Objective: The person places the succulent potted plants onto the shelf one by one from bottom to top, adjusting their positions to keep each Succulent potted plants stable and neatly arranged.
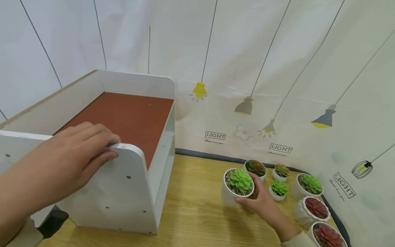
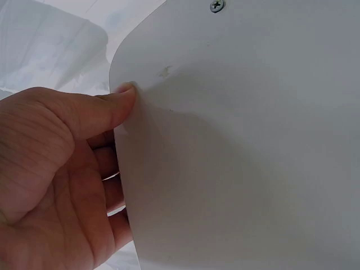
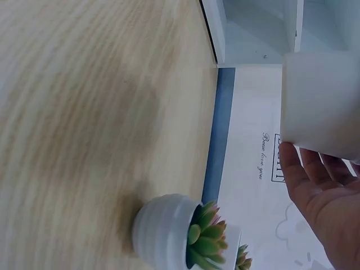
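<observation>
My left hand grips the top edge of the end panel of a white shelf unit. The left wrist view has the thumb flat on one face of that panel, the other fingers behind it. On the right, my right hand holds a white pot with a bright green succulent, thumb and fingers around its side. The right wrist view shows this pot raised off the wooden table. Behind it stands a pot with a brownish succulent, partly hidden.
Two small potted succulents stand right of my right hand. Farther right is a row of larger pots, one green and two dark red. The shelf's brown top board lies between raised white sides. A printed cloth hangs behind.
</observation>
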The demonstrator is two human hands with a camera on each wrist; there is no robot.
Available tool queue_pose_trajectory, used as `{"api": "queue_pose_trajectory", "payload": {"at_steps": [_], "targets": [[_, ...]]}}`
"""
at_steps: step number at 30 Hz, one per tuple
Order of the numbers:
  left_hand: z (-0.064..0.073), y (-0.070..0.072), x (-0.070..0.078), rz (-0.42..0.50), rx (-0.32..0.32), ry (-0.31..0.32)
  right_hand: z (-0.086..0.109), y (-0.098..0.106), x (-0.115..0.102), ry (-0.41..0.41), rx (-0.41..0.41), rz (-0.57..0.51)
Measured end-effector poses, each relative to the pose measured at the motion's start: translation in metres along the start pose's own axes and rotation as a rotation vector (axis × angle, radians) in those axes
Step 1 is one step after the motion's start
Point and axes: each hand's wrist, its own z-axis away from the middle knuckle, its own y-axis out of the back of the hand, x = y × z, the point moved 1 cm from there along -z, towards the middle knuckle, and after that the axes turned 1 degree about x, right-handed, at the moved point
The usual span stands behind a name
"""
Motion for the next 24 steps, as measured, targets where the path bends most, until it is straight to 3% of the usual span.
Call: {"api": "queue_pose_trajectory", "payload": {"at_steps": [5, 13, 24], "targets": [[0.0, 0.001, -0.001, -0.004, 0.0, 0.003, -0.011, -0.005, -0.008, -0.024, 0.013, -0.007], [-0.001, 0.001, -0.001, 0.009, 0.012, -0.005, -0.032, -0.019, -0.017, 0.019, 0.026, 0.05], [-0.001, 0.002, -0.001, 0.025, 0.019, -0.014, -0.063, -0.043, -0.016, 0.034, 0.023, 0.073]]}}
